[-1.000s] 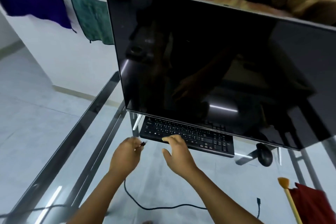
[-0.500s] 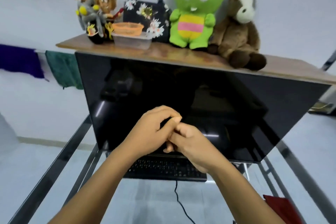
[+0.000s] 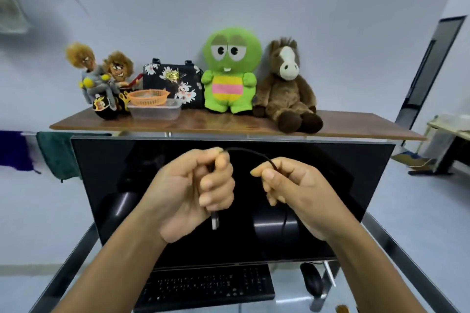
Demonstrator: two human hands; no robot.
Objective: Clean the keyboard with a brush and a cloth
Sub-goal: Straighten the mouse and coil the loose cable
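Observation:
A black keyboard lies on the glass desk under the dark monitor. Both hands are raised in front of the screen, above the keyboard. My left hand is closed around the end of the black keyboard cable, with its silver USB plug sticking out below the fist. My right hand pinches the same cable a short way along; the cable arcs between the two hands. A tip of the brush shows at the bottom edge, right of the keyboard. No cloth for cleaning is in hand.
A black mouse sits right of the keyboard. A wooden shelf above the monitor carries plush toys, a floral bag and a plastic tub with an orange basket. Purple and green towels hang at the left. Metal desk rails run along both sides.
The view has tilted up from the desk to the shelf. Both hands rose from the keyboard's front edge to the screen, came together, then drew apart with the cable stretched between them.

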